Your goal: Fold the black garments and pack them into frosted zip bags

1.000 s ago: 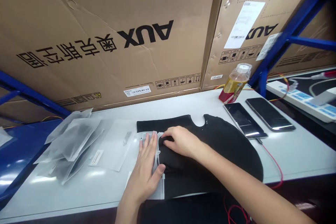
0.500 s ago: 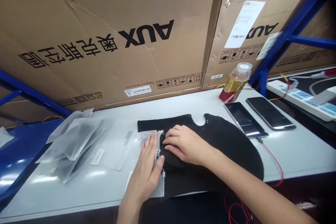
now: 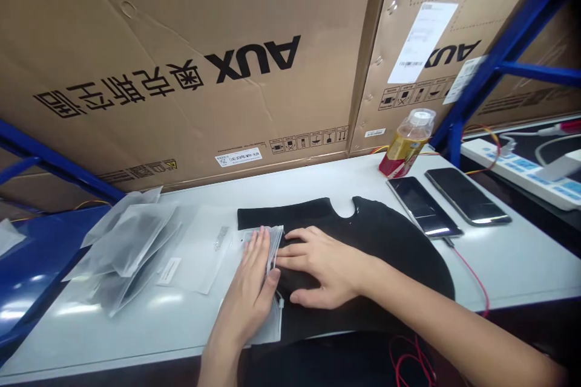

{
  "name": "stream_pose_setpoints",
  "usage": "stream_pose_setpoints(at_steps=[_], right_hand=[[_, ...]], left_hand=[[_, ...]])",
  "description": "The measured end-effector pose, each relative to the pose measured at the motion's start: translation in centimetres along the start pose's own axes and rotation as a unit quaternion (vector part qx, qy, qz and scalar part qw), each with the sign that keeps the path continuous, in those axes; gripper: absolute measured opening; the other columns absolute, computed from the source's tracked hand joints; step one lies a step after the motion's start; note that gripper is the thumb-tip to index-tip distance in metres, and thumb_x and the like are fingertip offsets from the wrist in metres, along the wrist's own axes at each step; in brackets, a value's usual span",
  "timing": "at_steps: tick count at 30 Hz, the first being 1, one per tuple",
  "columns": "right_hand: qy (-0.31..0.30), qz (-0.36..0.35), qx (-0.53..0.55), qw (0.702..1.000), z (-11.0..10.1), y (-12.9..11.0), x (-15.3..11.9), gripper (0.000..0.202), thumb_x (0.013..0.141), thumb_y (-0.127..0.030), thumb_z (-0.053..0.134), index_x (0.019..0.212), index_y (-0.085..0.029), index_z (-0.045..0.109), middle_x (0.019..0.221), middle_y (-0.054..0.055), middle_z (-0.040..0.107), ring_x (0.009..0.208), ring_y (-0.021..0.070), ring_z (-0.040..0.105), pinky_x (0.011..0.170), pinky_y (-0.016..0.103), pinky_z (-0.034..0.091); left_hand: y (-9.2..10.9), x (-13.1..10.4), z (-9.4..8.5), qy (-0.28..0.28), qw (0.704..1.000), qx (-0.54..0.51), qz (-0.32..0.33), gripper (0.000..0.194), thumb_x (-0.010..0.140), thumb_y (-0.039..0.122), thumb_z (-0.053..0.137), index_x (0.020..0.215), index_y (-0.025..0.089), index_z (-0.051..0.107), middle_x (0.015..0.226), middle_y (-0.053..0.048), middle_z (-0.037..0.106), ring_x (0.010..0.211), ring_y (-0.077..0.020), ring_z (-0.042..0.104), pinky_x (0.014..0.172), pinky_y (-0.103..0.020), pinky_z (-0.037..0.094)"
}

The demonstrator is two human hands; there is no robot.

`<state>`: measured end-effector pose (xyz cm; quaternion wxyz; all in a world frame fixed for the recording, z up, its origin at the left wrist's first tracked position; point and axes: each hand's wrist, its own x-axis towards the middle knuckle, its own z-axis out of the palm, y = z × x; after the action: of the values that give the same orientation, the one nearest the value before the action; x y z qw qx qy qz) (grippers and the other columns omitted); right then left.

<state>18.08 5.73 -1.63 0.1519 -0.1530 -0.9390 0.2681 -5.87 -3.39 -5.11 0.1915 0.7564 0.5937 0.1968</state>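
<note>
A black cloth piece (image 3: 385,248) with a notch in its far edge lies flat on the table. Against its left side is a clear zip bag (image 3: 267,329) with a white slider along its right edge. My left hand (image 3: 247,290) rests flat on the bag, fingers stretched out and thumb apart. On the black cloth, my right hand (image 3: 318,269) lies with spread fingers, its fingertips touching the bag's zip edge. Whatever is beneath both palms is hidden.
Several frosted zip bags (image 3: 131,242) lie loosely at the left of the white table (image 3: 136,338). A drink bottle (image 3: 407,142) and two phones (image 3: 424,207) stand or lie at the right, with a red cable (image 3: 469,278). Large cardboard boxes (image 3: 181,24) rise behind.
My right hand has flattened and spread its curled fingers, its thumb moving toward me. The dark fold of cloth by the bag's opening is no longer visible. My left hand stays nearly still.
</note>
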Motion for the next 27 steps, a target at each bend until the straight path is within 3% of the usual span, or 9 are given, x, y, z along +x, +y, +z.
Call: stream_pose_setpoints(at_steps=[4,7,10,13,15,20,23,27], right_hand=[[-0.027,-0.020,-0.048,0.998,0.9,-0.6,1.1,0.048,0.097,-0.038,0.061,0.139,-0.015,0.063,0.138,0.013,0.071,0.144,0.0355,0.044,0.111,0.051,0.036],[-0.002,0.053,-0.096,0.994,1.9,-1.9,2.5,0.035,0.098,-0.033,0.056,0.124,-0.013,0.068,0.128,0.015,0.074,0.132,0.0345,0.053,0.102,0.051,0.041],[0.035,0.111,-0.103,0.988,2.2,-2.6,2.9,0.035,0.099,-0.034,0.056,0.125,-0.014,0.066,0.133,0.015,0.071,0.133,0.0346,0.052,0.102,0.052,0.041],[-0.017,0.040,-0.079,0.996,1.5,-2.1,2.4,0.053,0.093,-0.050,0.068,0.134,-0.016,0.063,0.144,0.014,0.066,0.145,0.0366,0.043,0.108,0.053,0.039],[-0.049,0.001,-0.081,0.995,0.9,-1.5,2.1,0.065,0.089,-0.050,0.073,0.142,-0.015,0.059,0.147,0.015,0.064,0.148,0.0372,0.040,0.109,0.052,0.038],[-0.007,0.034,-0.103,0.994,0.1,-2.0,2.7,0.048,0.096,-0.031,0.060,0.142,-0.015,0.057,0.136,0.014,0.071,0.127,0.0311,0.060,0.094,0.045,0.043],[0.032,0.045,-0.093,0.994,0.0,-2.9,2.7,0.047,0.096,-0.027,0.058,0.142,-0.018,0.057,0.139,0.012,0.070,0.123,0.0288,0.062,0.091,0.043,0.042],[-0.029,-0.038,-0.102,0.994,0.5,-2.6,1.5,0.033,0.093,-0.030,0.064,0.124,-0.019,0.066,0.120,0.009,0.077,0.118,0.0296,0.062,0.096,0.043,0.042]], left_hand=[[0.0,0.5,0.1,-0.011,1.000,-0.024,0.016,0.064,0.113,0.046,0.029,0.171,0.036,0.003,0.179,0.001,0.013,0.165,-0.0269,0.012,0.134,-0.058,0.015],[0.8,0.8,-0.1,0.000,0.999,-0.049,0.000,0.061,0.113,0.048,0.026,0.171,0.036,0.008,0.178,0.002,0.015,0.165,-0.0265,0.011,0.134,-0.057,0.014],[1.3,0.9,-0.5,0.010,0.997,-0.068,-0.035,0.059,0.113,0.049,0.024,0.170,0.037,0.014,0.177,0.004,0.019,0.165,-0.0262,0.010,0.134,-0.058,0.016],[1.1,0.8,-0.9,0.006,0.996,-0.076,-0.055,0.058,0.113,0.050,0.026,0.170,0.038,0.019,0.177,0.005,0.020,0.165,-0.0261,0.011,0.134,-0.057,0.017],[0.6,0.6,-1.1,0.003,0.994,-0.086,-0.062,0.058,0.113,0.051,0.027,0.169,0.038,0.021,0.177,0.004,0.021,0.165,-0.0266,0.013,0.133,-0.057,0.018],[0.4,0.2,-1.8,0.024,0.987,-0.141,-0.079,0.059,0.113,0.052,0.027,0.170,0.039,0.017,0.176,0.002,0.026,0.163,-0.0269,0.023,0.132,-0.056,0.025],[1.1,0.0,-2.1,0.036,0.981,-0.177,-0.067,0.060,0.113,0.051,0.025,0.170,0.037,0.015,0.176,0.001,0.025,0.162,-0.0260,0.024,0.133,-0.054,0.025],[2.1,0.2,-1.8,-0.015,0.987,-0.153,-0.049,0.058,0.113,0.050,0.022,0.170,0.037,0.019,0.176,0.003,0.021,0.164,-0.0264,0.018,0.134,-0.056,0.019]])
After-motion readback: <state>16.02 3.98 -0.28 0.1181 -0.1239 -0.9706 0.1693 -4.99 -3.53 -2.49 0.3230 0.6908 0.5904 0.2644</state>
